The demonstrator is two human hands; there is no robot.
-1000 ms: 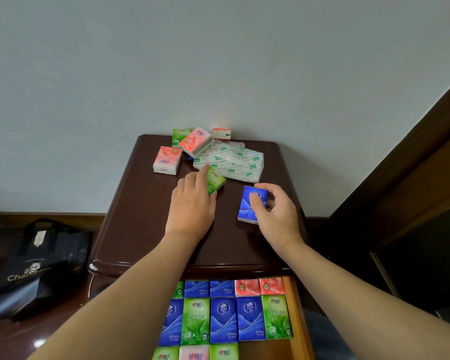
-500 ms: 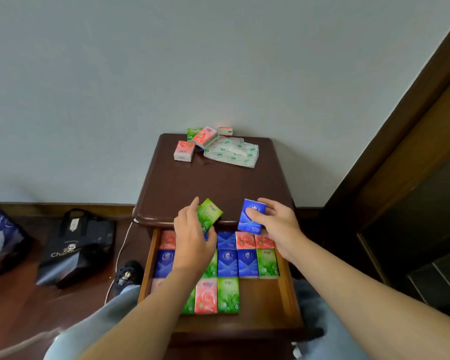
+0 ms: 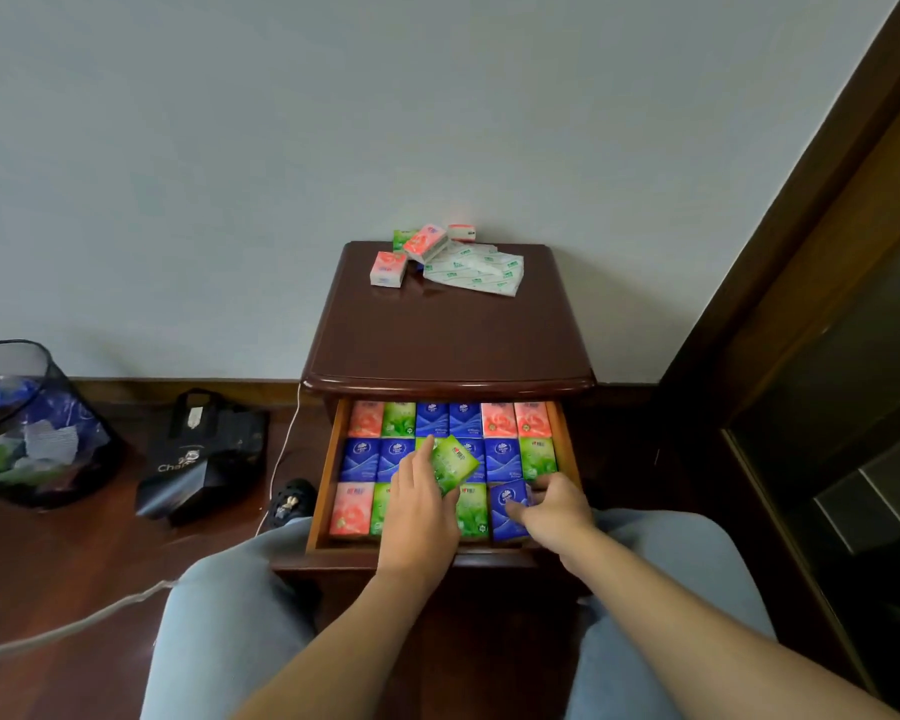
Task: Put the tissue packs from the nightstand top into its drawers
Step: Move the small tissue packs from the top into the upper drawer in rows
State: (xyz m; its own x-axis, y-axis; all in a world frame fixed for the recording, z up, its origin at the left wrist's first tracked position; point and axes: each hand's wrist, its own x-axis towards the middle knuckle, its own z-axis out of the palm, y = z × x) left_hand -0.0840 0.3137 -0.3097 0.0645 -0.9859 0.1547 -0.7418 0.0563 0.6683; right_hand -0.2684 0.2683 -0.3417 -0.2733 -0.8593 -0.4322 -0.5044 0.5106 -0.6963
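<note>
The dark wooden nightstand [image 3: 448, 335] has its top drawer [image 3: 326, 475] pulled open, filled with rows of blue, green and pink tissue packs. Over the drawer's middle, my left hand [image 3: 419, 506] holds a green tissue pack [image 3: 454, 462] tilted above the rows. My right hand [image 3: 554, 504] grips a blue tissue pack [image 3: 507, 511] down in the front row at the right. At the back of the nightstand top lie a pink pack [image 3: 388, 269], another pink pack [image 3: 425, 241] leaning on a green one, a small pink-white pack [image 3: 461, 232] and a crumpled white-green wrapper [image 3: 476, 267].
A mesh waste bin [image 3: 27, 423] with scraps stands on the floor at the left, a black bag [image 3: 198, 454] beside it. A white cable [image 3: 281, 449] runs down the nightstand's left side. My knees in blue jeans flank the drawer. A dark wooden door frame [image 3: 780, 262] rises at the right.
Both hands lifted their packs off the nightstand top and brought them down over the open drawer. The view pulled back, and the blue pack now sits in the front row.
</note>
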